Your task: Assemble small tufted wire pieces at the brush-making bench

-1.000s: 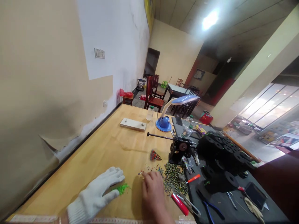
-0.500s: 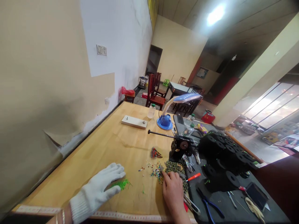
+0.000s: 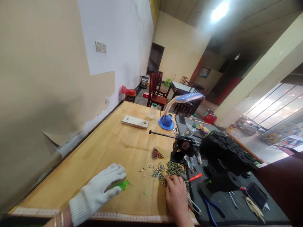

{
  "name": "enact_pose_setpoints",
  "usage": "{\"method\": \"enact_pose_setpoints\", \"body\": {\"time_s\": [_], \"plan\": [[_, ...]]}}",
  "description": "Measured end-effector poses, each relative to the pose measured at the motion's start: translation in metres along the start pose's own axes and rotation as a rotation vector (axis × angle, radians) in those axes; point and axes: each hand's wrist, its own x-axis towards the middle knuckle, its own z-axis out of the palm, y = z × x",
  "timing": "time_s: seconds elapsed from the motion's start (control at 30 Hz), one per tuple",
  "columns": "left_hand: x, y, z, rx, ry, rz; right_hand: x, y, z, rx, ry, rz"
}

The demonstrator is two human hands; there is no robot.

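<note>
My left hand (image 3: 99, 189), in a white knit glove, lies flat and spread on the wooden table (image 3: 113, 145), its fingers over a small heap of bright green bits (image 3: 123, 185). My bare right hand (image 3: 176, 195) rests on a pile of dark green-and-yellow striped pieces (image 3: 175, 168), fingers curled down and pressed into them; what the fingertips hold I cannot make out. Small coloured beads (image 3: 156, 171) are scattered just left of that hand.
A black hand-crank machine (image 3: 182, 149) with a long rod stands behind the pile. Black spools (image 3: 224, 154) are stacked on a dark mat (image 3: 227, 201) with pliers (image 3: 210, 206), an orange pen (image 3: 195, 177) and small tools. A blue desk lamp (image 3: 168, 118), a wooden block (image 3: 134, 121) and a bottle stand farther back.
My right hand has moved right from the loose beads onto the striped pile and stays there. The gloved left hand has kept its place on the green bits.
</note>
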Motion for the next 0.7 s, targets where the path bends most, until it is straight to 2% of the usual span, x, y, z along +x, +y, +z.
{"method": "enact_pose_setpoints", "body": {"time_s": [0.27, 0.53, 0.7], "plan": [[-0.014, -0.015, 0.022, -0.043, -0.029, -0.045, 0.001, -0.012, 0.000, -0.015, -0.072, 0.064], [-0.015, -0.016, 0.023, -0.049, -0.019, -0.035, -0.011, -0.008, -0.004, -0.011, -0.041, 0.022], [-0.013, -0.013, 0.019, -0.025, -0.005, -0.011, -0.014, -0.015, -0.009, 0.033, -0.008, -0.004]]}}
